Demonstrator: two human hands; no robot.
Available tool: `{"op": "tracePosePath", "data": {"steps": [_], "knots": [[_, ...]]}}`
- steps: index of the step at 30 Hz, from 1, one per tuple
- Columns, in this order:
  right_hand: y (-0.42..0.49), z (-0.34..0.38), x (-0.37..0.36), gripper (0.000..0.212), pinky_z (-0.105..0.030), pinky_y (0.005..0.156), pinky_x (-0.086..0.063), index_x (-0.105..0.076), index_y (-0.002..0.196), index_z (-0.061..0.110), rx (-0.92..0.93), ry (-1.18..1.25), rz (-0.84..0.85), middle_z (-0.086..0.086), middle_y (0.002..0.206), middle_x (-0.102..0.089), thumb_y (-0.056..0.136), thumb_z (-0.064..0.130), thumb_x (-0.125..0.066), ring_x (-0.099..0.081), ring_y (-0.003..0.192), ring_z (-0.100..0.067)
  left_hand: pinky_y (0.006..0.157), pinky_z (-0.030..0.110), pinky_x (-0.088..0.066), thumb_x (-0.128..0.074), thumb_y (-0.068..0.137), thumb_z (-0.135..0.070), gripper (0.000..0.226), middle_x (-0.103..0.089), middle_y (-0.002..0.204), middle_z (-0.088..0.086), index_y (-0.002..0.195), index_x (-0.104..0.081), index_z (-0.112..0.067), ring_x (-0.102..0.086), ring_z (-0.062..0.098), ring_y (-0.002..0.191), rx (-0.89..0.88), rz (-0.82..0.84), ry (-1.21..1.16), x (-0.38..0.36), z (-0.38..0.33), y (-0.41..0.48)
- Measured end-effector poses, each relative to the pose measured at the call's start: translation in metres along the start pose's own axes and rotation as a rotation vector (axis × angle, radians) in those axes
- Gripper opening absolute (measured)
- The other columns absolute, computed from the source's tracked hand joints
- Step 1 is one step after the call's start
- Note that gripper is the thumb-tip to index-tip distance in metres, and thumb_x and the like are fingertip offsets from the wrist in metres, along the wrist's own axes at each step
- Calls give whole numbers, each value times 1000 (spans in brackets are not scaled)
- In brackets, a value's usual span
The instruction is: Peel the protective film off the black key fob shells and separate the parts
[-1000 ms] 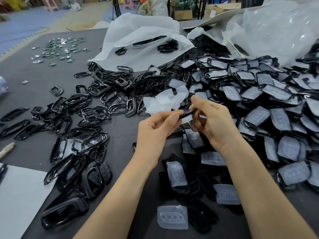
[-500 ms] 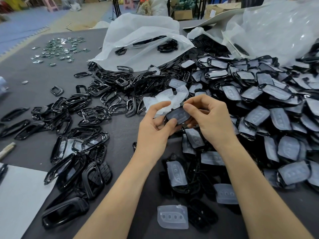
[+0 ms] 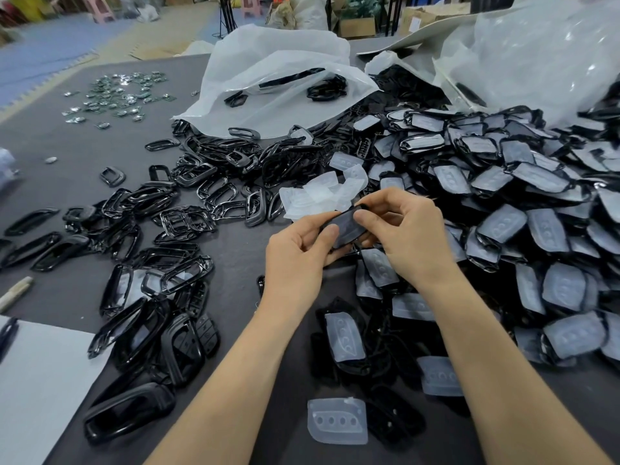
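Both hands hold one black key fob shell (image 3: 345, 226) above the grey table (image 3: 235, 263). My left hand (image 3: 298, 253) grips its near left end with thumb on top. My right hand (image 3: 402, 236) pinches its far right end with thumb and fingertips. Its upper face looks glossy and dark. A heap of film-covered shells (image 3: 503, 203) fills the right side. Just behind my hands lies a small pile of peeled translucent films (image 3: 322, 193). Separated black frames (image 3: 174, 236) spread over the left.
Two white plastic bags (image 3: 275, 75) lie at the back. Small metal parts (image 3: 117, 95) are scattered far left. A white sheet (image 3: 37, 391) covers the near left corner. Loose clear films (image 3: 337, 421) and shells lie between my forearms.
The shell has turned from edge-on to face-up between my hands. My left thumb has slid onto its near end, and my right fingers have shifted to its far end.
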State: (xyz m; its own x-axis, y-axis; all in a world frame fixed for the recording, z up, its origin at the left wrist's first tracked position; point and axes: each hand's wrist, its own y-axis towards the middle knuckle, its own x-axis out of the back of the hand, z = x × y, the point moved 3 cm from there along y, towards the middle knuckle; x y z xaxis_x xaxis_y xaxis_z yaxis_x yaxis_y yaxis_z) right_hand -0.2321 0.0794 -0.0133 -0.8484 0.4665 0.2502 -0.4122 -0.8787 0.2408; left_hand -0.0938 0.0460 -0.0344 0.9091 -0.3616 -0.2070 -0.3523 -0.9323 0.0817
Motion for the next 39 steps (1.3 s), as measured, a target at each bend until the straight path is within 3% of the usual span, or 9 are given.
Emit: {"op": "tracePosePath", "data": {"steps": [11, 15, 18, 22, 25, 28, 32, 36, 39], "knots": [[4, 1, 23, 13, -24, 54, -55, -64, 86, 21, -40, 26, -225, 2, 69, -68, 86, 10, -69, -66, 51, -11, 70, 19, -56, -63, 90, -17, 18, -76, 92, 0, 108, -65, -16, -74, 19, 86, 34, -60, -43, 5, -5, 2], [8, -7, 60, 5, -18, 55, -53, -64, 92, 16, -84, -108, -510, 3, 73, -68, 89, 12, -65, -63, 49, -2, 86, 23, -54, -58, 94, -12, 22, -73, 91, -14, 100, -66, -31, -69, 2, 92, -116, -232, 398, 26, -9, 5], [8, -12, 75, 2, -25, 64, -57, -64, 92, 15, -106, -275, -630, -4, 80, -69, 90, 14, -64, -66, 60, -8, 87, 6, -44, -57, 93, -10, 26, -68, 100, -21, 111, -68, -25, -62, -1, 90, -165, -264, 671, 31, -11, 5], [8, -11, 77, 6, -40, 80, -55, -66, 94, 12, -115, -394, -613, -7, 86, -68, 88, 12, -64, -67, 78, -27, 76, 4, -36, -59, 91, -11, 28, -72, 104, -4, 114, -69, -24, -58, 14, 92, -157, -232, 841, 30, -9, 4], [8, -11, 79, 13, -40, 82, -55, -67, 96, 11, -145, -420, -583, -11, 95, -66, 85, 6, -63, -66, 84, -29, 83, 6, -34, -63, 90, -12, 28, -67, 109, -12, 115, -68, -23, -59, 11, 105, -172, -72, 956, 25, -8, 2], [8, -10, 81, 17, -27, 80, -50, -68, 98, 13, -176, -461, -549, -12, 104, -64, 83, 5, -64, -62, 91, -24, 94, 15, -39, -70, 86, -13, 29, -64, 112, -12, 113, -68, -22, -58, 8, 105, -215, 30, 1010, 22, -7, 2], [5, -6, 83, 15, -22, 70, -38, -69, 94, 17, -190, -542, -575, -8, 103, -61, 83, 9, -63, -55, 84, -16, 83, -4, -32, -73, 82, -7, 34, -61, 101, -19, 111, -69, -24, -57, -8, 92, -218, 82, 957, 20, -5, 3], [1, 11, 71, 13, -9, 64, -33, -68, 89, 15, -51, -545, -625, -3, 96, -57, 86, 7, -59, -50, 78, -12, 75, -5, -34, -72, 83, -6, 32, -58, 84, -33, 106, -71, -28, -52, -25, 87, -191, 81, 890, 19, -3, 0], [-3, 20, 35, 11, -11, 73, -46, -69, 91, 13, 85, -525, -371, 0, 93, -61, 87, 8, -60, -58, 80, -13, 69, 0, -39, -70, 85, -8, 24, -65, 76, -24, 95, -72, -29, -59, -15, 77, -179, 22, 822, 20, -3, 1]]}}
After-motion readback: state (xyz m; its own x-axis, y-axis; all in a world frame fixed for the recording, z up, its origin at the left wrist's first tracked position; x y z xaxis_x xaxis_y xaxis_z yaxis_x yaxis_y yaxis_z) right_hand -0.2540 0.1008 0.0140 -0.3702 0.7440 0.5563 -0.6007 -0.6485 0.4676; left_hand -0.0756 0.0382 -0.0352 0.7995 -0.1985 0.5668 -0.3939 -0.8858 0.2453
